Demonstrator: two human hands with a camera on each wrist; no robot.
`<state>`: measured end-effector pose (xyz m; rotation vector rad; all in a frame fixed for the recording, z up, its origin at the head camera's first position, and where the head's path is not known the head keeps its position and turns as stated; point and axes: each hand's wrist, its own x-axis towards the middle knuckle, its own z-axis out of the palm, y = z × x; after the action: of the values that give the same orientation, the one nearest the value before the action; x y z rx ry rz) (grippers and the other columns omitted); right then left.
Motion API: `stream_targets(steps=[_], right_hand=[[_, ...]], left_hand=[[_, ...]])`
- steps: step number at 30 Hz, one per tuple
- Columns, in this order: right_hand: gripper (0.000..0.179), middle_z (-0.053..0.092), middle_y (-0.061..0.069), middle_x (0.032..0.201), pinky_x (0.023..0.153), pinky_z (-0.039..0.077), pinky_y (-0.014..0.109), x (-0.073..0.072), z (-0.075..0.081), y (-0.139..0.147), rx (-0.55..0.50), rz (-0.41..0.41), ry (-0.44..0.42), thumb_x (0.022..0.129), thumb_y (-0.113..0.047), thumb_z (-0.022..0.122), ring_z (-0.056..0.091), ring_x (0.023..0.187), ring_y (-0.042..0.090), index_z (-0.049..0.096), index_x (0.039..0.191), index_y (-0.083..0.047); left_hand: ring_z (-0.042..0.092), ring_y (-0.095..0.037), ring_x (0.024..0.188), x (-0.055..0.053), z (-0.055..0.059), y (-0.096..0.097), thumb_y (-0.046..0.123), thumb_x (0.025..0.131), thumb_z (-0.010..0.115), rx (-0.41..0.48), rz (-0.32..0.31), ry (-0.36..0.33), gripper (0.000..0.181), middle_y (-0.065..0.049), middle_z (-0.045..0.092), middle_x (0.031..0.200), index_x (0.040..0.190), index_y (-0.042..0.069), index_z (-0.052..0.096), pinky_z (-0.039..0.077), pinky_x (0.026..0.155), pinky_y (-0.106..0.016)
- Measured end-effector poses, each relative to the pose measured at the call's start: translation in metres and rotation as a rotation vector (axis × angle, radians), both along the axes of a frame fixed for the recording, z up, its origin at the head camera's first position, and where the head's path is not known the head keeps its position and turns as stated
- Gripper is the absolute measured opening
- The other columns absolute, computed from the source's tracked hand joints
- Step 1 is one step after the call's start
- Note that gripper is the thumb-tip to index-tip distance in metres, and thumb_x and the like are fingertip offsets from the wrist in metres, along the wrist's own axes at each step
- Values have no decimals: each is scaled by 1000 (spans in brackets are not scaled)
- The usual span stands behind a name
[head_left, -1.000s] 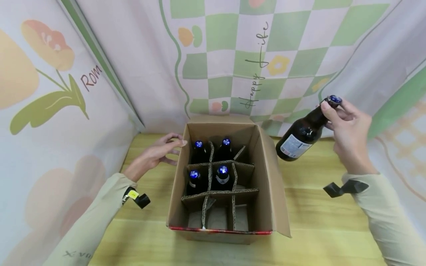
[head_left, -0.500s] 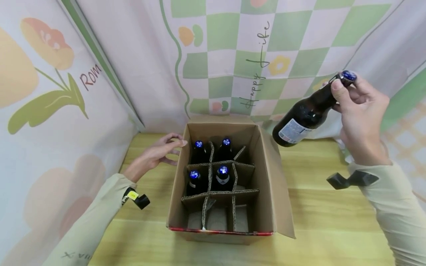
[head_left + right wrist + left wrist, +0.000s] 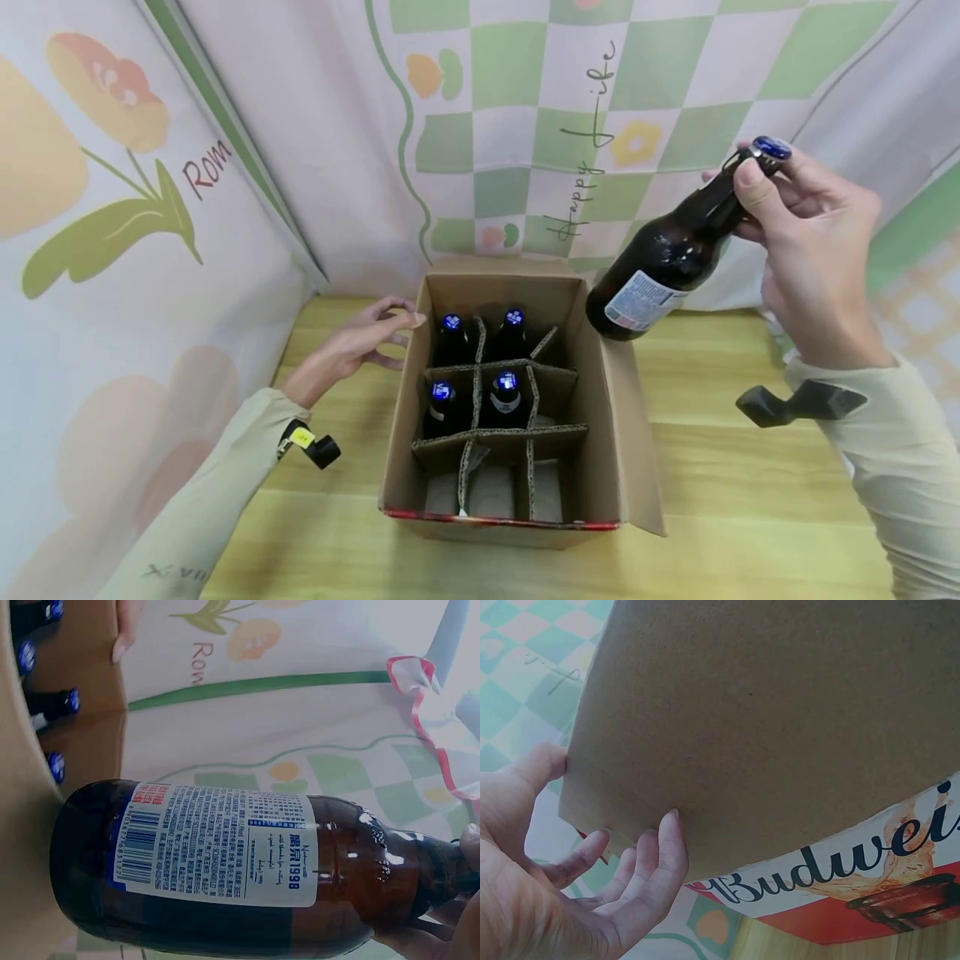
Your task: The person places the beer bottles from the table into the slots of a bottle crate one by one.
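My right hand (image 3: pixel 821 242) grips a brown glass beer bottle (image 3: pixel 671 250) by its neck, thumb just below the blue cap. The bottle hangs tilted, its base lower left, overlapping the box's far right corner in the head view. Its white back label (image 3: pixel 217 844) shows up close in the right wrist view. On the left, my left hand (image 3: pixel 363 340) rests at the edge of an open cardboard box (image 3: pixel 611 417), thumb on the rim and fingers loosely bent along the outside flap (image 3: pixel 757 727). Inside stand several capped bottles (image 3: pixel 506 400) in the far and middle rows.
Cardboard dividers (image 3: pixel 487 437) split the box into cells; the near row and right column show no bottles. A flap (image 3: pixel 637 442) sticks out along its right side. The wooden table (image 3: pixel 742 483) ends at patterned cloth walls (image 3: pixel 510 150) behind and to the left.
My right hand has lifted the bottle, first moving right, then swinging its base back left over the box's right edge. The left hand stays at the box rim.
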<state>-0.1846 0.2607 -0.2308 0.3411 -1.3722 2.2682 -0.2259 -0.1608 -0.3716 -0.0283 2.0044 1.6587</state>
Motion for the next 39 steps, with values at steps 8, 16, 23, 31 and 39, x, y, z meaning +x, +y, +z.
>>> stream_targets(steps=[8,16,23,31,39], right_hand=[[35,77,28,100,81,65,38,11,1,-30,54,76,53,88,17,72,78,92,33,64,121,22],[34,79,21,100,87,65,29,21,0,-49,198,77,78,89,14,72,78,95,27,65,123,20],[34,80,17,102,89,64,28,22,-6,-61,301,123,54,91,12,72,78,96,25,65,124,18],[31,81,12,105,88,64,26,24,-11,-75,491,138,12,92,1,77,78,97,19,73,122,8],[31,81,2,106,85,62,18,29,-22,-85,667,91,-51,92,-7,80,77,97,13,76,122,0]], left_hand=[[56,-32,122,-1,-1,-2,31,100,68,4,-3,0,52,-17,50,145,142,12,45,66,83,-42],[57,-30,118,-2,-2,-1,32,100,68,5,2,-4,51,-16,51,143,142,12,44,66,83,-41],[57,-28,116,-2,-2,-1,32,99,68,3,10,-8,51,-14,52,142,141,13,45,66,81,-40],[55,-33,122,-2,-1,-1,30,100,68,5,15,-4,50,-16,52,145,141,13,45,67,79,-39],[57,-28,118,-2,-3,0,31,100,68,17,9,-10,50,-15,51,148,141,14,45,67,78,-38]])
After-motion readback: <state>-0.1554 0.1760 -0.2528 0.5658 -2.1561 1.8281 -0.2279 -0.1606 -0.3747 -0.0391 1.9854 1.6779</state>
